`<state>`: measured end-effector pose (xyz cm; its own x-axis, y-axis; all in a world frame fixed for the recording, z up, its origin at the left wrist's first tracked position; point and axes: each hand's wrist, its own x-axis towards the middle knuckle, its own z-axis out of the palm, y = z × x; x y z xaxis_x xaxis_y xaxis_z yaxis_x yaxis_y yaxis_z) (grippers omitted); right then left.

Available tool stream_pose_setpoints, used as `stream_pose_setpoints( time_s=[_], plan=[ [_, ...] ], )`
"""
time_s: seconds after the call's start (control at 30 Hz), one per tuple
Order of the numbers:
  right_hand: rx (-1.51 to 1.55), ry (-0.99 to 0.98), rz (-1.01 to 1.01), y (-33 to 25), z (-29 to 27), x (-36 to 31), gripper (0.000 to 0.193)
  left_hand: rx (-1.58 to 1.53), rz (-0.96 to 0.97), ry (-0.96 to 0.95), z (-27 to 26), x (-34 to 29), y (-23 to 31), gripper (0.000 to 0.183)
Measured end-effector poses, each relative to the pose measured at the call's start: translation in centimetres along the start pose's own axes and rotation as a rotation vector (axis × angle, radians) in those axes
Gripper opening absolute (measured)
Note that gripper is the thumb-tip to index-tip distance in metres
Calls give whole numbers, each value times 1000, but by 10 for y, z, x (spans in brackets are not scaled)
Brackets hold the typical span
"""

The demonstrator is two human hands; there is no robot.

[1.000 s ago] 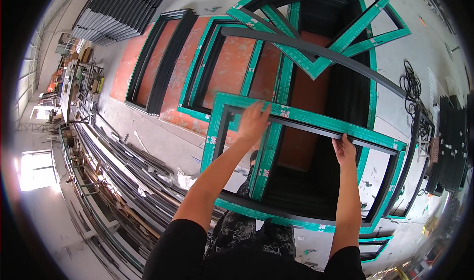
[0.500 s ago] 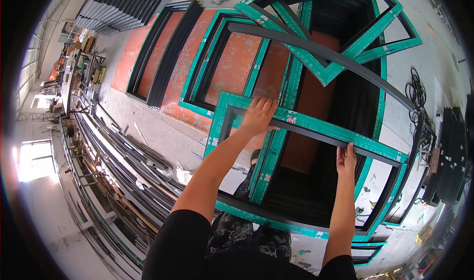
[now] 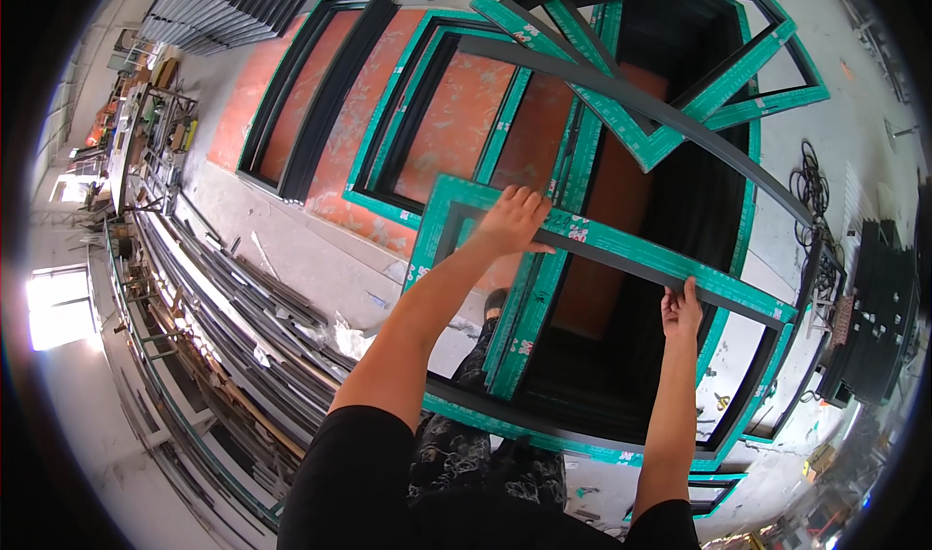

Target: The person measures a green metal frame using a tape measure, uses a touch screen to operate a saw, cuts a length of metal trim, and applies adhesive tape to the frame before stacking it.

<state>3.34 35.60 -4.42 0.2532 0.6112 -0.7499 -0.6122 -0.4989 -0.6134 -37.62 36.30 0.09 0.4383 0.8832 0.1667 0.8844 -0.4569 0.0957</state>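
Note:
Both my hands hold a rectangular window frame (image 3: pixel 660 256) with a dark grey profile, its faces covered in green film. My left hand (image 3: pixel 516 220) is closed over the far bar near the left corner, fingers draped across the green face. Further right along the same bar, my right hand (image 3: pixel 682 312) grips its inner edge, thumb and fingers around the grey lip. The frame's near bar lies close to my legs. Beneath it, a stack of larger green-filmed frames (image 3: pixel 522 341) shows through the opening, with dark depth inside.
Loose green frames (image 3: pixel 714 89) lie crossed at the far right, with a long grey bar (image 3: pixel 631 94) slanting over them. More frames (image 3: pixel 325 94) rest on a red board (image 3: pixel 243 113). Long profiles (image 3: pixel 243 327) are piled at left. Scissors (image 3: pixel 721 401) lie on the floor at right.
My hands keep their hold on the frame, which stays nearly in place. The view has shifted slightly, and more of my foot shows beside the stack.

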Motion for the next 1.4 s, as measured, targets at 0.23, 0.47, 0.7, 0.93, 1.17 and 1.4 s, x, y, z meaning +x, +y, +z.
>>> stream_pose_setpoints(
  time_s=[0.23,0.47,0.7,0.93,1.17,1.4],
  plan=[
    [-504,163,-11,-4,33,-43,45,-56,-215,-142,29,-22,14,93],
    [-584,-103,-217,-2,-50,-104,10,-9,-191,22,4,-7,55,90],
    [-1096,273,-728,-128,-257,-77,19,-96,-307,-49,-3,-61,206,66],
    [-1389,219,-1059,-267,-279,12,16,-445,44,-244,-3,-91,528,86],
    [-1688,95,-1206,-310,-246,78,18,-239,96,-263,36,-22,641,94],
    [-1457,-298,-1177,-299,-312,59,3,-174,78,-349,42,-21,648,97]
  ],
)
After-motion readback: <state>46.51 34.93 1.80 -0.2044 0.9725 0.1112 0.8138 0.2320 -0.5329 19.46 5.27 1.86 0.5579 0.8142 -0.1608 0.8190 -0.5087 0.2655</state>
